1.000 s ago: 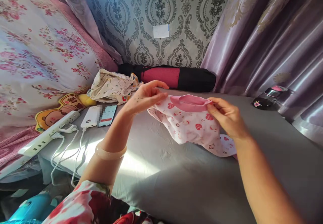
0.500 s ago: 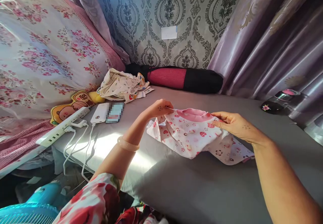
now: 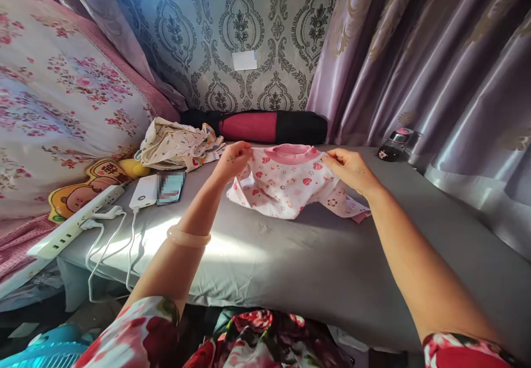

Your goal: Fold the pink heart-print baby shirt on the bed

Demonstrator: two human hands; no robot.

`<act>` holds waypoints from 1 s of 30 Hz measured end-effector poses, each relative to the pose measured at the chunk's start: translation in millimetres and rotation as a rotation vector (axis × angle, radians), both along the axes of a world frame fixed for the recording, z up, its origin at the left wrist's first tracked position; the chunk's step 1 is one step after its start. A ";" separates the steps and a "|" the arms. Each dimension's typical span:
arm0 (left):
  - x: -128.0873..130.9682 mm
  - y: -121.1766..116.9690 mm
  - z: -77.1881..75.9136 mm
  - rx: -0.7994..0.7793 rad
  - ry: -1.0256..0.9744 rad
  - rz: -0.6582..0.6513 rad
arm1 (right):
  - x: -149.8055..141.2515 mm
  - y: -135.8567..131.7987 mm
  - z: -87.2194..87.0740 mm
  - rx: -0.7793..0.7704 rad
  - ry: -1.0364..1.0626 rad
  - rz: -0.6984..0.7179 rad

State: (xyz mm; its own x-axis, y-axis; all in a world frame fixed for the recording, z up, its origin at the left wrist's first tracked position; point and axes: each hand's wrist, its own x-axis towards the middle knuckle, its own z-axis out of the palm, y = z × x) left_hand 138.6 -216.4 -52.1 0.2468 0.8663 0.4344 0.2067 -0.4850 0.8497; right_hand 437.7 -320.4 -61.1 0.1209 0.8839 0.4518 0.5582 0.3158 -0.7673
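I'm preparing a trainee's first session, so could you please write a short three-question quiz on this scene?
1. True or false: the left hand and the right hand both hold the printed garment.
2. Multiple choice: what colour is the garment's collar? A) blue B) pink C) yellow
3. Short answer: on which side, left or right, does the person wear the bangle?

Key: 1. True; 2. B; 3. Left.

One head-worn camera looks forward and down, from above and behind the bare left hand (image 3: 233, 160) and bare right hand (image 3: 350, 170), both near. It faces across a flat bed covered in smooth grey cloth (image 3: 290, 263) toward the silver-grey, damask-patterned wall (image 3: 276, 27); the shadowed lower left is hard to read.
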 end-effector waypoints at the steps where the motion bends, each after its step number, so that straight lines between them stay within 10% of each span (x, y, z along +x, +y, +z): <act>1: -1.1 -5.1 6.3 0.011 -0.022 0.005 | -3.6 -4.1 7.3 0.036 -0.012 -0.021; 16: -38.6 -65.2 130.3 0.893 0.360 0.268 | -32.3 -59.4 131.4 0.610 -0.685 -0.480; 21: -35.8 -42.3 116.5 0.821 0.475 0.148 | -34.9 -45.9 127.9 0.497 -0.800 -0.461; 30: -15.2 -21.1 86.3 0.762 0.230 0.324 | -38.0 -27.5 100.6 0.555 -0.767 -0.490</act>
State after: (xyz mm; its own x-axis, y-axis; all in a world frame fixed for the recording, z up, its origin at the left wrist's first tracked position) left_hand 123.4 -237.5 34.2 0.1906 0.4012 0.8959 0.5610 -0.7935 0.2360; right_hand 399.7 -347.9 39.5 -0.0803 0.4631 0.8826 0.9920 0.1233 0.0256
